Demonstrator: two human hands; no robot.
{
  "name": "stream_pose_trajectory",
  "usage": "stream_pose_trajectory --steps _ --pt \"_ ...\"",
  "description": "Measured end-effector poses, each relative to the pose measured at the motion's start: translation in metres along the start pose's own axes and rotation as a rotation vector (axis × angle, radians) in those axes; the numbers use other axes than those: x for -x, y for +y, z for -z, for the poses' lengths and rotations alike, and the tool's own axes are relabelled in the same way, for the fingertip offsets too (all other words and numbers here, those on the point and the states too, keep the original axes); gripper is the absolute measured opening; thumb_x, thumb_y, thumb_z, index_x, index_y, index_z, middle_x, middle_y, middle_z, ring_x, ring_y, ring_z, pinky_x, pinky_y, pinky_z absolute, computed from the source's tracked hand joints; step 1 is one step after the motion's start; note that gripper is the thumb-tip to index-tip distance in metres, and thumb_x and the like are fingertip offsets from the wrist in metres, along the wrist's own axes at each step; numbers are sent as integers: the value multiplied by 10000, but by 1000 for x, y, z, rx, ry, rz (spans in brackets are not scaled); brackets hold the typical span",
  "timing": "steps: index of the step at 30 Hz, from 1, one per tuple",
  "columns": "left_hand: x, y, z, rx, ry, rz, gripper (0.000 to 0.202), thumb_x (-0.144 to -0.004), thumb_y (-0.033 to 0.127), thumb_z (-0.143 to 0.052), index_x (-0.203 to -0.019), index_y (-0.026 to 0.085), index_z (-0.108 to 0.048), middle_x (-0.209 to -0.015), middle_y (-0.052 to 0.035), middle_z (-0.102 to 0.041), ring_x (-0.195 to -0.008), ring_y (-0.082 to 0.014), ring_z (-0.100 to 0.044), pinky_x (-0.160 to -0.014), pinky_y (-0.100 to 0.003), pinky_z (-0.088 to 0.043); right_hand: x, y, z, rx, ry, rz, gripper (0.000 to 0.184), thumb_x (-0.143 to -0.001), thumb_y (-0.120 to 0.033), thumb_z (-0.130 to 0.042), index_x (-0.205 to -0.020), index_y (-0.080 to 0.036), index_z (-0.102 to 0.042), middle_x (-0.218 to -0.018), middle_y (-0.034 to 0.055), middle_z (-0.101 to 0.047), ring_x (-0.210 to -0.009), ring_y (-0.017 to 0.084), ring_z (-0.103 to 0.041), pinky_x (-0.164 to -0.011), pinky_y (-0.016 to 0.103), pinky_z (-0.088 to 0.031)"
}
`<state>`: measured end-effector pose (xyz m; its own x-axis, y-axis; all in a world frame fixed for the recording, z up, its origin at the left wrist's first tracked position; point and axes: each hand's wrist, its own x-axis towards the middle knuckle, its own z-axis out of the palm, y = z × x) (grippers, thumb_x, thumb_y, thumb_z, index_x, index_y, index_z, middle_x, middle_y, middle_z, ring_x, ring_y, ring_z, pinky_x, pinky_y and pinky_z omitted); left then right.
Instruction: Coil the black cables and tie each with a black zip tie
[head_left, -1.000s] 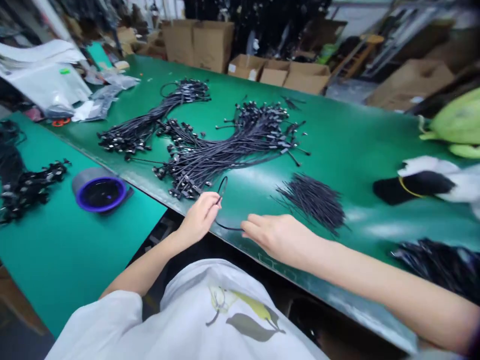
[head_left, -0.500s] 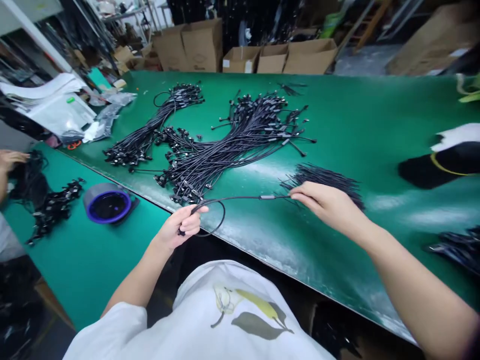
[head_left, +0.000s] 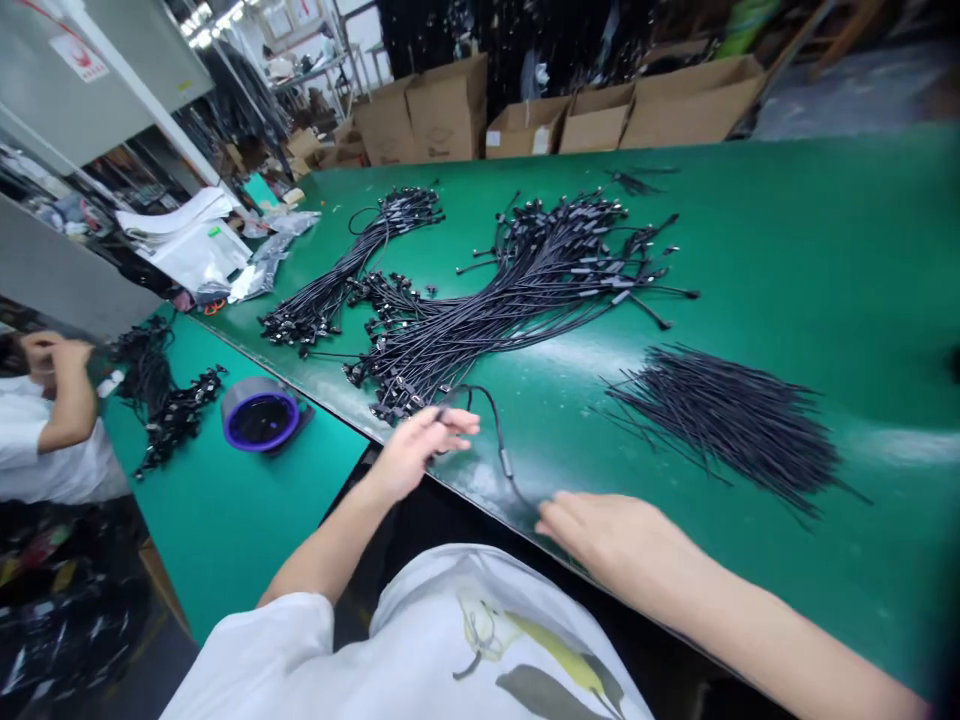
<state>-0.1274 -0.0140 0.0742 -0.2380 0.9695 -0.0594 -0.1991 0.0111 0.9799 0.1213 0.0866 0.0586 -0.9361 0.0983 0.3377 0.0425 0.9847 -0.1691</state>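
A thin black cable [head_left: 496, 425] with a grey sleeve on it arches between my two hands, just above the front edge of the green table. My left hand [head_left: 411, 452] grips one end loosely between thumb and fingers, with some fingertips extended; the connector there is mostly hidden. The other end runs into the closed fingers of my right hand [head_left: 600, 530], slightly blurred. Just beyond my left hand lies a large bundle of similar cables [head_left: 495, 300] with connectors at both ends. A pile of short black strips [head_left: 739, 425] lies beyond my right hand.
A second cable bundle [head_left: 352, 262] lies further back left. On the lower side table sit a purple-rimmed tape roll [head_left: 261, 418] and more cables [head_left: 176, 405]. A co-worker [head_left: 56, 410] is at far left. Cardboard boxes [head_left: 446, 110] stand behind the table.
My right hand has come down and toward my body, away from the strip pile. The taut cable now hangs slack in a bend. My left fingers have loosened, and the view has shifted left.
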Motion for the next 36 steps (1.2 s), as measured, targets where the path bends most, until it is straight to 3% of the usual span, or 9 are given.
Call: stream_pose_trajectory --steps 2,5,10,16,20,23,28,31,36 --pt "0 -9 -22 -272 -192 -63 297 -882 424 -577 -986 169 -690 -1133 -123 -651 -1105 -236 -580 -935 -331 -449 -17 -10 3 -132 -32 -18 346 -1008 -288 -368 -770 -192 -600 -690 17 -627 -562 138 -553 -526 289 -346" --pt "4 -20 -36 -450 -369 -51 290 -919 430 -518 -950 187 -673 -897 -75 -673 -880 -199 -614 -855 -327 -450 -32 -2 10 -381 24 -182 304 -999 -321 -407 -852 -208 -648 -810 18 -674 -706 133 -608 -623 253 -399" --pt "-1 -31 -41 71 -196 65 385 -889 550 -518 -792 178 -545 -548 62 -362 -480 -97 -354 -526 -251 -368 -37 10 -19 -803 515 -671 289 -845 -463 -637 -997 -218 -609 -885 32 -615 -890 182 -587 -786 303 -461" --pt "-8 -53 -62 162 -79 179 462 -877 623 -480 -745 181 -514 -604 26 -429 -575 -127 -445 -700 -321 -435 -50 -4 -66 -1346 709 -1019 329 -893 -535 -504 -873 -207 -524 -643 -53 -451 -498 81 -363 -460 202 -321" --pt "-2 -65 -64 176 47 234 478 -883 658 -415 -730 206 -433 -633 41 -392 -582 -117 -426 -741 -327 -451 -50 -6 -60 -1646 620 -1026 381 -799 -551 -626 -801 -193 -496 -542 -99 -313 -435 50 -198 -395 181 -179" --pt "1 -68 -62 67 -41 231 419 -884 609 -476 -770 208 -430 -644 49 -387 -584 -113 -428 -725 -315 -451 -51 -13 -51 -1731 554 -998 398 -797 -559 -627 -756 -196 -469 -527 -107 -260 -418 48 -188 -382 181 -193" --pt "6 -64 -60 -268 -296 145 393 -902 559 -475 -908 175 -559 -797 -39 -561 -789 -182 -550 -809 -335 -457 -52 -40 -40 -1177 802 -880 432 -886 -572 -516 -682 -194 -468 -866 38 -472 -749 141 -521 -668 293 -504" --pt "9 -62 -58 -393 -466 92 434 -929 544 -414 -966 162 -617 -939 -100 -615 -958 -242 -566 -904 -383 -451 -51 -49 -39 -1109 827 -734 396 -860 -559 -581 -739 -192 -493 -1065 79 -512 -946 187 -567 -833 351 -509" --pt "11 -67 -57 -546 -598 123 412 -942 485 -423 -1116 150 -588 -1126 -132 -618 -1067 -263 -544 -973 -423 -432 -50 -36 -41 -1620 823 -857 306 -844 -433 -648 -880 -231 -421 -822 -51 -506 -433 21 -374 -380 165 -302"
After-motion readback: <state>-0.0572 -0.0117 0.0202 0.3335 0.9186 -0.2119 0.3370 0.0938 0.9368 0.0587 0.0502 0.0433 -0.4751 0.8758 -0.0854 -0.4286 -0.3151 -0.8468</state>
